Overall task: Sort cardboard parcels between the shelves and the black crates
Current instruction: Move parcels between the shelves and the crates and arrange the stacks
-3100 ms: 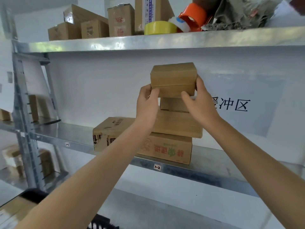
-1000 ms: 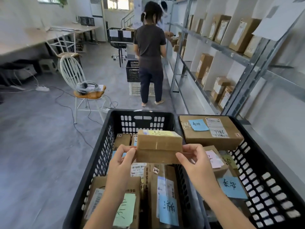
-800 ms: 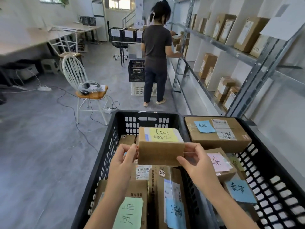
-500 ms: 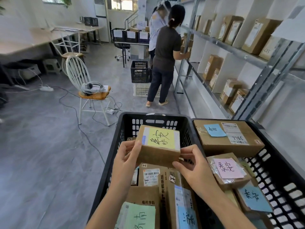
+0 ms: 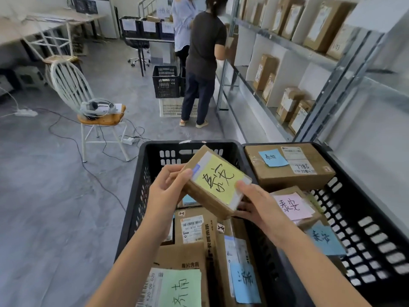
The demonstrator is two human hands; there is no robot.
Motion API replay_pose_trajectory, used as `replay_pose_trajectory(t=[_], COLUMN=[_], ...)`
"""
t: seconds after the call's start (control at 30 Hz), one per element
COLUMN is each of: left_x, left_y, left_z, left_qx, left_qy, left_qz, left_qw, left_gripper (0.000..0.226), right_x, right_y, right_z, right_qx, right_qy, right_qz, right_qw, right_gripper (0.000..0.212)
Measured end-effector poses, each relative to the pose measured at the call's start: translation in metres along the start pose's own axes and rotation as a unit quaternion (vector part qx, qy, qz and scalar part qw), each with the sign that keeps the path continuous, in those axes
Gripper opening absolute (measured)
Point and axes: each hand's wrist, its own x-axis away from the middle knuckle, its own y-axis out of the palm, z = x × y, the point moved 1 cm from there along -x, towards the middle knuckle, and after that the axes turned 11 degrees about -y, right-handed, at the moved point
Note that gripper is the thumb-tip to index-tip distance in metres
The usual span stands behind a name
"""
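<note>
Brown cardboard with a yellow handwritten note on top: the small parcel [image 5: 215, 185] is held tilted in the air above the left black crate [image 5: 141, 173], clear of the boxes lying inside it. The left hand [image 5: 164, 191] clasps the parcel's left end, thumb on the top edge and fingers curled beneath. The right hand [image 5: 257, 206] clasps its near right corner, thumb on top and fingers underneath.

Below, in the near part of that crate, lies a parcel with a green note [image 5: 179, 289]. The right black crate [image 5: 354, 207] stands touching the left one and holds a large parcel with a blue note [image 5: 287, 171] at its far end and a parcel with a pink note [image 5: 292, 207] nearer. Metal shelves [image 5: 276, 43] with more cartons run along the right. Far off, two people stand at them. A white chair [image 5: 73, 89] stands at the left.
</note>
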Motion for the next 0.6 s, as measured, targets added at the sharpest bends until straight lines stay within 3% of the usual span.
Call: replay_pose_trajectory(t=[0.17,0.3,0.47,0.6], left_x=[-0.009,-0.019,-0.024,-0.027], left_y=[0.030,0.067,0.127,0.176], left_z=[0.008,0.013,0.002,-0.016], left_qx=[-0.006,-0.032,-0.110,-0.149], left_qy=[-0.009,-0.003,0.020,0.030], left_qz=[-0.041,-0.069,-0.101,-0.141], left_qw=[0.999,0.997,0.989,0.978], left_gripper=[0.030,0.023,0.020,0.026], right_x=[0.008,0.014,0.031,0.049], right_y=[-0.026,-0.061,-0.130,-0.194], right_z=[-0.012,-0.028,-0.039,-0.042], right_qx=[-0.068,-0.046,-0.025,-0.035], right_qy=[0.006,-0.009,-0.028,-0.056], right_qz=[-0.006,0.018,0.100,0.167], right_qw=[0.998,0.999,0.994,0.984], right_gripper=[0.061,0.054,0.054,0.036])
